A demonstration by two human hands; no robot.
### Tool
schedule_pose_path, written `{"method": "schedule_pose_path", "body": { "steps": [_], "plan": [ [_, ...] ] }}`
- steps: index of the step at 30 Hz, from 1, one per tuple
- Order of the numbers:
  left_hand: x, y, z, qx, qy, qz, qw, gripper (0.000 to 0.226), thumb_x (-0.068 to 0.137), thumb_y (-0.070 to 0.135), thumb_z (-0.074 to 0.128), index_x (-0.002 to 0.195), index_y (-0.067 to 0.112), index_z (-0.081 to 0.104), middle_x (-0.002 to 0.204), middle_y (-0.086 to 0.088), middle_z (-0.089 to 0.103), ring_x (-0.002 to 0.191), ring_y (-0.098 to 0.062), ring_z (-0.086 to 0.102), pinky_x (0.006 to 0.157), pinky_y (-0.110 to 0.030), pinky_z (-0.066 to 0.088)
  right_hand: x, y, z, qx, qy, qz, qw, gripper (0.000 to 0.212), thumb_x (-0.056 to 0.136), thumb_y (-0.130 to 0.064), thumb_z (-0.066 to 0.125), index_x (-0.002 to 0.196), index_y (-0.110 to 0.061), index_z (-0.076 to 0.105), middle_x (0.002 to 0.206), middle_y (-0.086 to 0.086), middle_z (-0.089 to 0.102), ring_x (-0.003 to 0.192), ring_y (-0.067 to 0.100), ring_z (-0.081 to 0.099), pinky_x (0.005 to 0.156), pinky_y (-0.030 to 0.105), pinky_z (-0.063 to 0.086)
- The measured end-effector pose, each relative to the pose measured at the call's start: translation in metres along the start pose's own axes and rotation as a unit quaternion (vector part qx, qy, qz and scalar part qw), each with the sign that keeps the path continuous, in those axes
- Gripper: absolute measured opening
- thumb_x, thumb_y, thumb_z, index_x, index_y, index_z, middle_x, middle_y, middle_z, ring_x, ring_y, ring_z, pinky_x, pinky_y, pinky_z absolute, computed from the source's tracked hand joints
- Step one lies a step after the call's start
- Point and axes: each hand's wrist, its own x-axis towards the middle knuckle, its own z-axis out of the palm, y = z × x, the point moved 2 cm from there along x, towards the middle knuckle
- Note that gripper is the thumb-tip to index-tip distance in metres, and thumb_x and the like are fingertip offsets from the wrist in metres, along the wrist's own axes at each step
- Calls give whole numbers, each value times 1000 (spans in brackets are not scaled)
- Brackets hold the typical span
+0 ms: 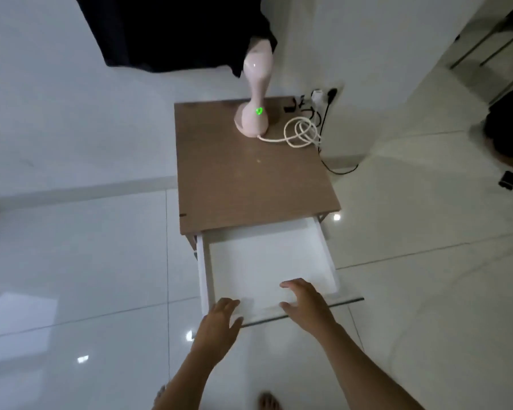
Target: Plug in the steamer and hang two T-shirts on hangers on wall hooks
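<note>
Pink steamer [254,93] upright on table [249,184], drawer [267,261] open

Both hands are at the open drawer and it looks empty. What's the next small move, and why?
Probably push the drawer shut. What shows of it is bare white, and both the left hand and right hand rest open on its front edge. The steamer already shows a green light, its cord running toward the wall socket, and a dark garment hangs above.

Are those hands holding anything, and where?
Both hands rest on the open white drawer: the left hand on its front edge, the right hand just inside. Neither clearly grips it.
</note>
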Motion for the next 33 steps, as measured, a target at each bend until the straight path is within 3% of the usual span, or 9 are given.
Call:
{"method": "schedule_pose_path", "body": {
  "steps": [5, 7, 9, 13, 19, 23, 26, 28, 33],
  "plan": [
    [0, -19, 67, 91, -17, -7, 996, 40, 91, 32, 55, 129, 21, 53, 131, 5, 51, 118, -17, 49, 95, -30, 44, -8, 47, 60, -41, -27, -38, 998, 36, 80, -18, 66, 116, -19, 63, 118, -4, 61, 114, 15, 51, 95, 25, 41],
    [1, -23, 82, 104, 12, 0, 995, 31, 78, 20, 73, 108, 16, 68, 109, 1, 65, 98, -21, 62, 75, -32, 54, -8, 58, 77, -55, 17, -53, 997, 30, 73, -8, 72, 101, -16, 70, 101, -2, 68, 97, 21, 61, 82, 30, 50],
    [2, -25, 89, 117, 54, 17, 992, 27, 63, 9, 84, 88, 12, 73, 87, -1, 69, 78, -21, 66, 55, -29, 54, -5, 62, 84, -55, 88, -74, 992, 25, 65, 0, 76, 85, -15, 73, 83, -2, 70, 79, 21, 64, 69, 27, 52],
    [11, -34, 92, 103, 94, 18, 990, 27, 61, -1, 81, 81, 14, 73, 78, 2, 67, 71, -20, 62, 41, -26, 45, 4, 69, 96, -28, 157, -94, 983, 18, 67, 4, 74, 76, -11, 71, 75, 0, 68, 72, 22, 61, 64, 26, 52],
    [56, -33, 68, 69, 148, -7, 987, 17, 75, -2, 71, 88, 10, 74, 81, -4, 66, 75, -24, 60, 47, -31, 50, 53, 56, 85, 30, 175, -52, 983, 14, 74, 2, 68, 78, -11, 71, 80, 2, 68, 80, 22, 62, 70, 26, 51],
    [101, -30, 51, 73, 185, -11, 980, 18, 77, -2, 70, 93, 6, 73, 85, -8, 65, 77, -24, 58, 51, -29, 49, 103, 44, 68, 7, 171, -76, 982, 19, 75, 5, 65, 82, -12, 72, 82, 2, 67, 82, 23, 61, 60, 31, 53],
    [125, -32, 41, 75, 208, 1, 975, 17, 78, 0, 70, 94, 4, 72, 85, -8, 62, 76, -24, 55, 49, -33, 51, 128, 37, 61, -6, 191, -92, 977, 16, 74, 3, 69, 82, -11, 73, 81, 4, 66, 79, 23, 63, 54, 28, 50],
    [141, -34, 35, 70, 230, 8, 971, 19, 78, 1, 70, 97, 4, 72, 86, -8, 62, 75, -22, 55, 49, -28, 48, 144, 33, 56, -3, 208, -100, 973, 15, 74, 1, 71, 82, -11, 74, 80, 3, 67, 77, 22, 63, 52, 24, 47],
    [174, -36, 24, 53, 290, 6, 955, 20, 76, 0, 71, 96, 4, 72, 82, -11, 64, 72, -26, 59, 52, -27, 49, 182, 28, 50, 15, 245, -99, 964, 12, 75, -4, 72, 83, -12, 74, 80, 4, 68, 74, 21, 64, 53, 19, 41]
  ]
}}
